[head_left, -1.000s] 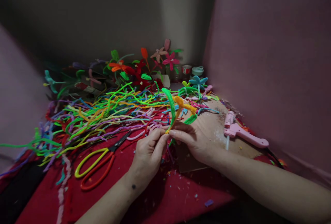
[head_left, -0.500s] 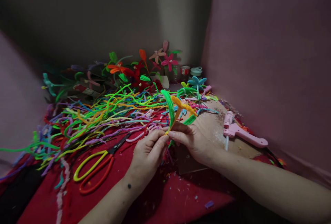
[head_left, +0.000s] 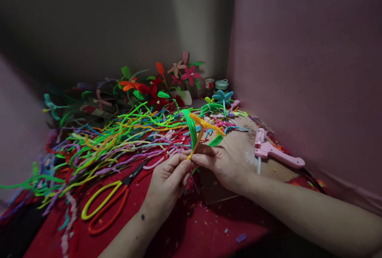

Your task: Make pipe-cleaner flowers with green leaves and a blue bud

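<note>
The left hand (head_left: 170, 176) and the right hand (head_left: 222, 162) both pinch the thin stem of a fuzzy orange wire flower (head_left: 205, 123) with a long green fuzzy leaf (head_left: 191, 129), just above the red cloth (head_left: 193, 226). It has barely moved since a moment ago, so the stem work looks unfinished

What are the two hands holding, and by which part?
An orange pipe-cleaner flower with green leaves, pinched at the bottom of its stem by the left hand and the right hand together.
</note>
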A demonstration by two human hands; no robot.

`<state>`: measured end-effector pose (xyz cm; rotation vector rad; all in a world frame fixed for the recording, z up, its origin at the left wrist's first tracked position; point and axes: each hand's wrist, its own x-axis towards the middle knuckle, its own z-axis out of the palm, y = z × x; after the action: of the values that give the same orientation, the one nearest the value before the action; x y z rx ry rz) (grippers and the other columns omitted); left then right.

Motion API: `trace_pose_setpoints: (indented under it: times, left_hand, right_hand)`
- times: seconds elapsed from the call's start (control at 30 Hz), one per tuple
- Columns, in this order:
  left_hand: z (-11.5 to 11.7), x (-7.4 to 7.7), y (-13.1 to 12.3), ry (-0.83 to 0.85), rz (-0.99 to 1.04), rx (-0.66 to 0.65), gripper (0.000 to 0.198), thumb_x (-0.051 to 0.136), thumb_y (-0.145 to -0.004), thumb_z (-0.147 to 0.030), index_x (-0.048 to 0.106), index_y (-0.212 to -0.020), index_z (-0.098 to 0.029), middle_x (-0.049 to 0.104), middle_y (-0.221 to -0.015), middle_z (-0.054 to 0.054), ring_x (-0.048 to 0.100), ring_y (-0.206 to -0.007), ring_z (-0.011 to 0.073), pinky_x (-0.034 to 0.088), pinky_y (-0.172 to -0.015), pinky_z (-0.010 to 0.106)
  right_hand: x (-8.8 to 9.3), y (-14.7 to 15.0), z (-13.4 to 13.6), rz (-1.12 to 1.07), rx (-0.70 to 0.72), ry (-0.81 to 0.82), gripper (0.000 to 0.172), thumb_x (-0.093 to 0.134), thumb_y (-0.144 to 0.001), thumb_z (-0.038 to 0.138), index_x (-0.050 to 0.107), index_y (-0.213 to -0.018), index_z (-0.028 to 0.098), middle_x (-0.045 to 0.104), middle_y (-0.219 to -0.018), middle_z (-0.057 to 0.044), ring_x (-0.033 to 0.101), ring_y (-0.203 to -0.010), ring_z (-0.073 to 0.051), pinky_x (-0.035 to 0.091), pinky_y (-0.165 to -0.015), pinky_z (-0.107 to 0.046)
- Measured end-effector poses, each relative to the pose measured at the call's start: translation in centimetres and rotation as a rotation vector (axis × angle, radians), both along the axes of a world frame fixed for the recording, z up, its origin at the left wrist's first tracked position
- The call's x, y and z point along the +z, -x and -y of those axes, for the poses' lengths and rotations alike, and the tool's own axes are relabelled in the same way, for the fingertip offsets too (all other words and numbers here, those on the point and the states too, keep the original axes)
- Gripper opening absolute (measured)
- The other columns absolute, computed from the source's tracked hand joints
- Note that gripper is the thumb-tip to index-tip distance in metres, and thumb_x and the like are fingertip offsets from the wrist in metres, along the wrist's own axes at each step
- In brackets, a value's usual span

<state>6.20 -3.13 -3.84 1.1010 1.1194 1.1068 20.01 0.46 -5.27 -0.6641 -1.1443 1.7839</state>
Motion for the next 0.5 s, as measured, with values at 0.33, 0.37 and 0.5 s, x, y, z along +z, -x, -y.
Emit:
trace_pose_setpoints:
  times: [0.33, 0.37, 0.5]
  left_hand:
    - [-0.6, -0.9, 0.6, 0.127, 0.194, -0.129, 0.022, 0.062, -0.079, -0.036, 0.054, -0.074, -0.015, 0.038, -0.043, -0.009, 0.025, -0.033, 0.0016, 0.022, -0.037, 0.016]
    - [-0.7, -1.0, 0.7, 0.158, 0.237, -0.162, 0.022, 0.061, -0.079, -0.035, 0.055, -0.074, -0.015, 0.038, -0.042, -0.009, 0.023, -0.031, 0.0009, 0.021, -0.035, 0.015]
    - [-0.9, -1.1, 1.0, 0.228, 0.363, -0.249, 0.019, 0.062, -0.079, -0.032, 0.055, -0.074, -0.015, 0.037, -0.038, -0.01, 0.016, -0.027, -0.0005, 0.017, -0.032, 0.013]
  right_hand:
    - [-0.1, -0.4, -0.1, 0.09, -0.02, -0.203, 0.022, 0.069, -0.07, 0.034, 0.073, -0.087, 0.02, 0.07, -0.081, -0.001, 0.062, -0.082, -0.017, 0.044, -0.087, -0.035]
    - [0.0, -0.6, -0.1, 0.105, -0.024, -0.227, 0.021, 0.069, -0.071, 0.033, 0.074, -0.087, 0.02, 0.07, -0.081, -0.001, 0.061, -0.082, -0.018, 0.044, -0.087, -0.035]
    - [0.3, -0.7, 0.0, 0.137, 0.012, -0.244, 0.017, 0.067, -0.074, 0.034, 0.074, -0.083, 0.022, 0.069, -0.08, -0.001, 0.061, -0.082, -0.018, 0.044, -0.086, -0.034]
